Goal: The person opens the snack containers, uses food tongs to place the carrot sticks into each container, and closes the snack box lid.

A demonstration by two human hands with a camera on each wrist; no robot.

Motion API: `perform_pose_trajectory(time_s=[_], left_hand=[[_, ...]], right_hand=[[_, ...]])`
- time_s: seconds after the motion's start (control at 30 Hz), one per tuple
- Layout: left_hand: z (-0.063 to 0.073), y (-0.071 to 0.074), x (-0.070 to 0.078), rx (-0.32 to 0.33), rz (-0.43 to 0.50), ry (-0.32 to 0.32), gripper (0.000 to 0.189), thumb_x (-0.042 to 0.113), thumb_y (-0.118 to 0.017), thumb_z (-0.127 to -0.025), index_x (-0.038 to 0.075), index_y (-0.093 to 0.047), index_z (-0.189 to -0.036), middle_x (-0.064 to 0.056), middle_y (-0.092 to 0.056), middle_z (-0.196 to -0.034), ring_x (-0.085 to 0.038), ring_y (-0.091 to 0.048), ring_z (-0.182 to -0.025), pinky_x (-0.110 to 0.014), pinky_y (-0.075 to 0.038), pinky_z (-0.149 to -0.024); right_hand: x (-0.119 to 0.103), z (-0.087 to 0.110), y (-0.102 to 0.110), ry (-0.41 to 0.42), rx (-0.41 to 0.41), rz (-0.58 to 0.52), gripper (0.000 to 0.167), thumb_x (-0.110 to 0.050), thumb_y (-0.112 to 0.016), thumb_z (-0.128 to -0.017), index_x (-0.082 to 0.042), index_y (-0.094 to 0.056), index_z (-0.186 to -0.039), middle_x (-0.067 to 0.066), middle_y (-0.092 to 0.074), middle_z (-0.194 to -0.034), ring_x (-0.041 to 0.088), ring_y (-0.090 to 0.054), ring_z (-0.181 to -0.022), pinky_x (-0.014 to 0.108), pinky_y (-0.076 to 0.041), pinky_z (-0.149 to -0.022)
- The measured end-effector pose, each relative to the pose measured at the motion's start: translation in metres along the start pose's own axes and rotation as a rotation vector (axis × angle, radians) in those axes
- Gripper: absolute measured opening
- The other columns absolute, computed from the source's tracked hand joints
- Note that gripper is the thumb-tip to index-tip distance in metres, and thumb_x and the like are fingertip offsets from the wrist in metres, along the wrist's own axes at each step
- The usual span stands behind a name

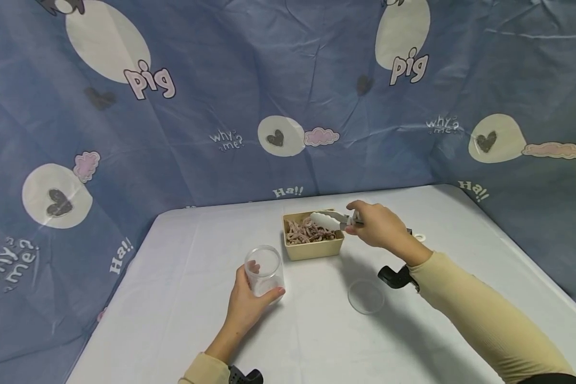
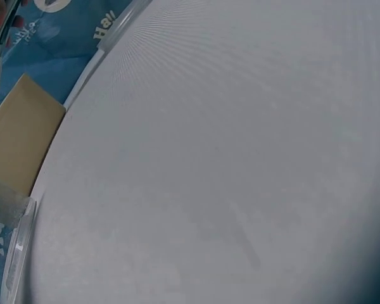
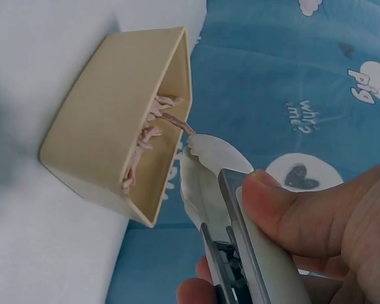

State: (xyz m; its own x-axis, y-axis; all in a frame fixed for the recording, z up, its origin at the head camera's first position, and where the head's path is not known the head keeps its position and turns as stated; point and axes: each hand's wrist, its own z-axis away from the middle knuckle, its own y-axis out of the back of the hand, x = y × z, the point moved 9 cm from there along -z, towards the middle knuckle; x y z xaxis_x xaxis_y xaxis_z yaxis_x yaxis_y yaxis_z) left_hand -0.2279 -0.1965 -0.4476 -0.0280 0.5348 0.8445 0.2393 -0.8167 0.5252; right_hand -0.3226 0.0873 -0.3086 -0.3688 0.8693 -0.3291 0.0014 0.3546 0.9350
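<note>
A person's two hands work over a white tabletop [image 1: 197, 256]. The left hand [image 1: 246, 305] curls round a clear, open-topped jar [image 1: 269, 269], gripping it from the 7 o'clock side, thumb to the right and fingers to the left; whether the jar's base touches the tabletop I cannot tell. At the jar's 2 o'clock, just beside it, stands a tan box [image 1: 315, 250] holding a heap of brownish-pink strands [image 1: 307, 232].

The right hand [image 1: 378, 225], at the box's 3 o'clock, holds metal tongs [image 1: 324, 220] with white scalloped tips, thumb pressed along one arm, the grip narrowed. The tips point to 9 o'clock over the box, and the right wrist view shows one strand reaching them; whether it is firmly pinched is unclear. A clear disc [image 1: 366, 297], probably the jar's lid, lies between the jar's 3 and 4 o'clock.

The strands look light, thin and tangled, perhaps brittle, so a gentle squeeze mid-length seems best. The jar looks light, stiff and smooth, liable to slip; its side wall, below the rim, suits a hold. The tongs look springy and are best squeezed along both arms.
</note>
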Motion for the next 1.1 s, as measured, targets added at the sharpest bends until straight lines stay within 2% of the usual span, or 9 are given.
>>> perform_pose_trajectory(time_s=[0.13,0.4,0.63,0.83,0.97,1.1], left_hand=[[-0.002,-0.003,0.002,-0.013,0.008,0.002,0.095,0.041,-0.088,-0.071,0.008,-0.034,-0.142,-0.017,-0.052,-0.143,-0.039,-0.050,-0.132,-0.057,-0.041,-0.106],[-0.005,-0.006,0.003,-0.014,0.026,0.002,0.093,0.039,-0.088,-0.071,0.009,-0.035,-0.141,-0.015,-0.052,-0.143,-0.037,-0.051,-0.131,-0.056,-0.041,-0.105],[-0.005,-0.010,0.004,-0.016,0.043,-0.006,0.092,0.040,-0.087,-0.072,0.009,-0.035,-0.141,-0.016,-0.052,-0.143,-0.037,-0.051,-0.129,-0.056,-0.042,-0.102],[-0.004,-0.009,0.001,-0.010,0.032,0.010,0.094,0.040,-0.087,-0.072,0.008,-0.034,-0.142,-0.015,-0.051,-0.144,-0.038,-0.050,-0.132,-0.057,-0.041,-0.105],[-0.007,-0.010,0.005,-0.024,0.033,0.003,0.094,0.040,-0.087,-0.072,0.008,-0.033,-0.142,-0.016,-0.051,-0.144,-0.038,-0.049,-0.133,-0.056,-0.040,-0.108],[-0.010,-0.013,0.009,-0.045,0.037,-0.003,0.093,0.041,-0.087,-0.072,0.008,-0.034,-0.141,-0.017,-0.051,-0.143,-0.038,-0.050,-0.131,-0.056,-0.041,-0.107]], right_hand=[[-0.003,0.004,0.008,0.003,0.012,0.004,0.051,-0.029,-0.072,-0.089,-0.009,-0.056,-0.133,0.014,-0.072,-0.096,0.034,-0.069,-0.091,0.051,-0.053,-0.076],[-0.023,0.014,0.029,0.068,0.066,-0.001,0.048,-0.029,-0.073,-0.089,-0.012,-0.057,-0.131,0.005,-0.068,-0.080,0.026,-0.064,-0.075,0.048,-0.051,-0.066],[-0.046,0.023,0.038,0.125,0.084,0.011,0.049,-0.030,-0.073,-0.089,-0.014,-0.057,-0.133,0.008,-0.071,-0.086,0.026,-0.066,-0.076,0.046,-0.052,-0.066],[-0.072,0.037,0.045,0.204,0.106,0.004,0.048,-0.029,-0.074,-0.089,-0.016,-0.057,-0.132,0.007,-0.074,-0.092,0.027,-0.068,-0.079,0.046,-0.052,-0.067],[-0.084,0.048,0.052,0.248,0.117,0.002,0.046,-0.028,-0.074,-0.088,-0.017,-0.058,-0.130,0.004,-0.073,-0.088,0.022,-0.064,-0.072,0.043,-0.051,-0.063],[-0.092,0.058,0.052,0.270,0.097,-0.009,0.044,-0.026,-0.074,-0.088,-0.019,-0.058,-0.128,-0.002,-0.071,-0.081,0.015,-0.057,-0.063,0.035,-0.046,-0.057]])
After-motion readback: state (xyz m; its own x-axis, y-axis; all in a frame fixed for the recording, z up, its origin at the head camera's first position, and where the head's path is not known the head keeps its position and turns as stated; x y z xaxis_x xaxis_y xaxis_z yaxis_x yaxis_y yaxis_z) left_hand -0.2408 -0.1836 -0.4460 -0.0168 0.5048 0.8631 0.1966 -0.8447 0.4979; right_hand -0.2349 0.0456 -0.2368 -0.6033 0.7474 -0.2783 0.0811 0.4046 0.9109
